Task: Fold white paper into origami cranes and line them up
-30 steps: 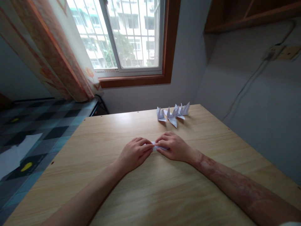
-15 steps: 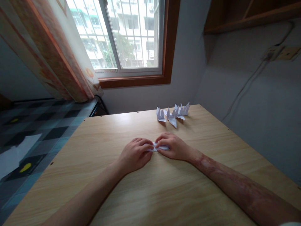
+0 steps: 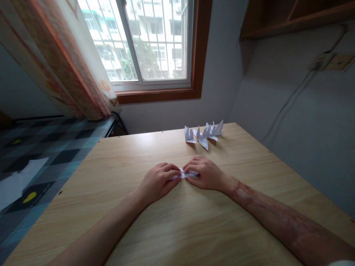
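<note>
A small folded piece of white paper [image 3: 182,173] lies on the wooden table [image 3: 177,229], mostly covered by my fingers. My left hand [image 3: 162,179] grips its left side, thumb near the front edge and fingers bent over the top. On the other side, my right hand [image 3: 204,173] holds the paper in the same way, with the thumb low and the fingers curled over it. Only a narrow strip shows between the two hands, so the exact shape of the folds is hidden. Beyond my right hand stand several folded white paper figures [image 3: 202,139] with pointed tips.
To the left, a bed with a checked cover [image 3: 66,155] carries loose white paper sheets [image 3: 22,183]. A curtain [image 3: 69,55] hangs beside the barred window [image 3: 161,44]. A cable [image 3: 288,101] runs down the right wall below a wooden shelf [image 3: 277,31].
Both hands keep their places on the paper. My fingers have shifted only slightly; the standing paper figures have not moved.
</note>
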Action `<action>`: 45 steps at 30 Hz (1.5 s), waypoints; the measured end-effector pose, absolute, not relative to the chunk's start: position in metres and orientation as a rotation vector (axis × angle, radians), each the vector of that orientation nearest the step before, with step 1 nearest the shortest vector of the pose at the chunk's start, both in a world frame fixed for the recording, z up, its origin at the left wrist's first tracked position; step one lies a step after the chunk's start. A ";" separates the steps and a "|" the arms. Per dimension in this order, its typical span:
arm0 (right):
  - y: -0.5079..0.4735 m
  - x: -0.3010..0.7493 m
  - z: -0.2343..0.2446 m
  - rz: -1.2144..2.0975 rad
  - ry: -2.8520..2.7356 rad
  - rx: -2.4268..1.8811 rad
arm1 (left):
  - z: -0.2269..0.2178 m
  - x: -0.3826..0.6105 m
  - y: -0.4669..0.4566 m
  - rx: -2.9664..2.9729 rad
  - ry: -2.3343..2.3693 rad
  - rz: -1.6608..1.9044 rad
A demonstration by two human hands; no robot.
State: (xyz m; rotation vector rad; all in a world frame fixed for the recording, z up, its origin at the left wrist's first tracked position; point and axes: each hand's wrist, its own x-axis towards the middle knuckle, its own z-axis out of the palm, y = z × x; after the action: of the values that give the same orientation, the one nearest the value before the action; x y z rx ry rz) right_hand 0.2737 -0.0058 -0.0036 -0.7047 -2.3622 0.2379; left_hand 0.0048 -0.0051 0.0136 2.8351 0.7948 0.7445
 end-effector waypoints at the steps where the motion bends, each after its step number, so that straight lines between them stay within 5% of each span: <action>1: -0.006 0.273 -0.004 0.229 -2.364 -0.702 | 0.014 0.005 -0.006 2.838 0.793 0.746; 23: -0.003 0.272 -0.006 0.480 -2.211 -0.832 | 0.011 0.005 -0.003 2.771 0.947 0.780; 45: -0.002 0.271 -0.009 0.356 -2.288 -0.657 | 0.009 0.003 0.001 2.569 0.891 0.751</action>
State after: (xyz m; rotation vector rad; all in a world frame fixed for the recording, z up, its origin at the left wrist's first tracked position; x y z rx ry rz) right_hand 0.2709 -0.0017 -0.0087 -0.6574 -2.2876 0.3556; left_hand 0.0035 0.0008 0.0087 2.5691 0.8905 0.7510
